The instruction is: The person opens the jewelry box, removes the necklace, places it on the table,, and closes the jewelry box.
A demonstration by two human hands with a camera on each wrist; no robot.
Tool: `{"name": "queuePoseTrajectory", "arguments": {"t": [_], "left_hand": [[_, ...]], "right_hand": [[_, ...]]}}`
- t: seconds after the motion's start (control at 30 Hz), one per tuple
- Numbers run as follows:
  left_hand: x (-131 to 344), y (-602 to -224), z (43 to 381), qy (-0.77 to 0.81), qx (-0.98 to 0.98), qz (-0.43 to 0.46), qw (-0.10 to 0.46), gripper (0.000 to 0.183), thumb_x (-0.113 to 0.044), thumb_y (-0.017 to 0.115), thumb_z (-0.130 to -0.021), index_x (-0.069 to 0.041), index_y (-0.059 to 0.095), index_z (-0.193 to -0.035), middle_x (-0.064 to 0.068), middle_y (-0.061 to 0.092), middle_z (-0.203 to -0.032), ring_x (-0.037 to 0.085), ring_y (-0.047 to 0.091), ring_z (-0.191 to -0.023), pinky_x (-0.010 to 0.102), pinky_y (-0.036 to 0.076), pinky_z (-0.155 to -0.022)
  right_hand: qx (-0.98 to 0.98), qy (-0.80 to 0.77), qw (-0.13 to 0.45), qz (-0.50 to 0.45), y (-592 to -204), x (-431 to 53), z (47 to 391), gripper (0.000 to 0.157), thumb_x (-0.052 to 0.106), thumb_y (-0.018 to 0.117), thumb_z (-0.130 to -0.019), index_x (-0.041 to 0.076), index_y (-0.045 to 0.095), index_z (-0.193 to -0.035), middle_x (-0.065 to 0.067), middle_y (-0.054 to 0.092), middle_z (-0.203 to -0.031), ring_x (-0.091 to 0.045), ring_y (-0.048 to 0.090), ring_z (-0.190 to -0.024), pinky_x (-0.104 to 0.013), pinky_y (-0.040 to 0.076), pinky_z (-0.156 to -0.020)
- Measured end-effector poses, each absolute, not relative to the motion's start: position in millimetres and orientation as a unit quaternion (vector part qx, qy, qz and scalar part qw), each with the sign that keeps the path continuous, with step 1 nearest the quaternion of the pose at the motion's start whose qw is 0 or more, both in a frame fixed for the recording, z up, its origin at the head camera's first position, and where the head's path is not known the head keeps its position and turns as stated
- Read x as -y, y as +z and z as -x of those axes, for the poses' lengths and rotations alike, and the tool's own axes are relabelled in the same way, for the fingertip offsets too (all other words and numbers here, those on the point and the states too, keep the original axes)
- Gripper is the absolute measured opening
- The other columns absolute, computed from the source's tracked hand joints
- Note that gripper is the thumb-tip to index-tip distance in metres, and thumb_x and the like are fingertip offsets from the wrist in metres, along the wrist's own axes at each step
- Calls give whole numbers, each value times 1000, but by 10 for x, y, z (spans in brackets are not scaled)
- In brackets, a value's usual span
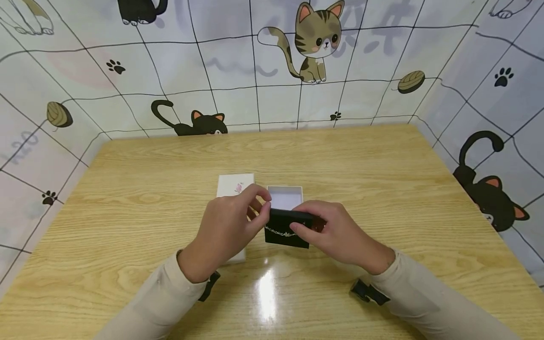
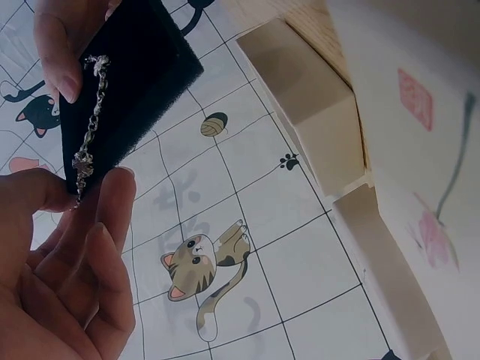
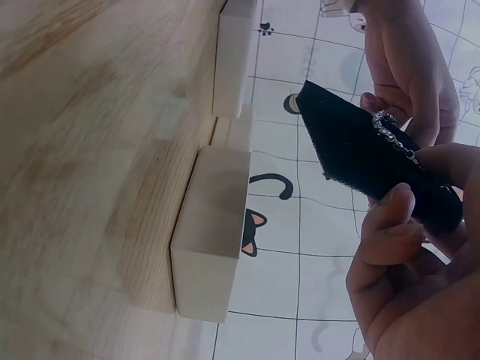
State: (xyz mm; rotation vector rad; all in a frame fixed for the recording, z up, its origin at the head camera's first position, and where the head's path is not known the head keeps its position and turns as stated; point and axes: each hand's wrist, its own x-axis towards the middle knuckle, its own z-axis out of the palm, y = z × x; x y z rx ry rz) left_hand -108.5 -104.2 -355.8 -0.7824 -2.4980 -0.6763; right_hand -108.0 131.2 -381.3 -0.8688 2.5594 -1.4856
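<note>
A black, velvety pad (image 1: 285,240) is held up over the table, tilted, with a silver chain bracelet (image 2: 92,120) stretched across its face. My right hand (image 1: 340,231) grips the pad from the right, thumb on the face and fingers behind the edge. At the pad's other end, my left hand (image 1: 231,226) has its thumb and fingers pinched together at the bracelet's end, beside the pad's edge. The right wrist view also shows the bracelet (image 3: 396,141) running toward the left hand. How the chain's ends are fastened is hidden.
A small open white box (image 1: 285,198) stands on the wooden table (image 1: 361,174) just behind the pad. Left of it is a white box piece with a pink flower print (image 1: 229,182), partly covered by my left hand. Cat-patterned cloth walls (image 1: 233,66) border the table.
</note>
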Motion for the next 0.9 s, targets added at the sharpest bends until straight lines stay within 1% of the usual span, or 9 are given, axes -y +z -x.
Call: {"name": "queuePoseTrajectory", "arguments": {"t": [0.33, 0.9], "left_hand": [[1036, -3557, 1084, -247, 899, 282, 225, 11, -13, 70, -88, -13, 63, -96, -3, 75, -74, 4, 68, -59, 15, 41, -46], [1038, -3542, 1081, -257, 896, 283, 225, 10, -12, 70, -88, -11, 64, -96, -1, 75, -75, 6, 68, -59, 15, 40, -46]], "right_hand": [[-827, -480, 21, 291, -3815, -1316, 1079, 11, 17, 71, -94, 16, 71, -104, 1, 69, -94, -8, 55, -64, -26, 50, -53], [-829, -469, 3, 306, -3838, -1305, 1086, 11, 16, 73, -92, 16, 72, -103, 2, 70, -94, -6, 54, -62, -24, 49, -51]]}}
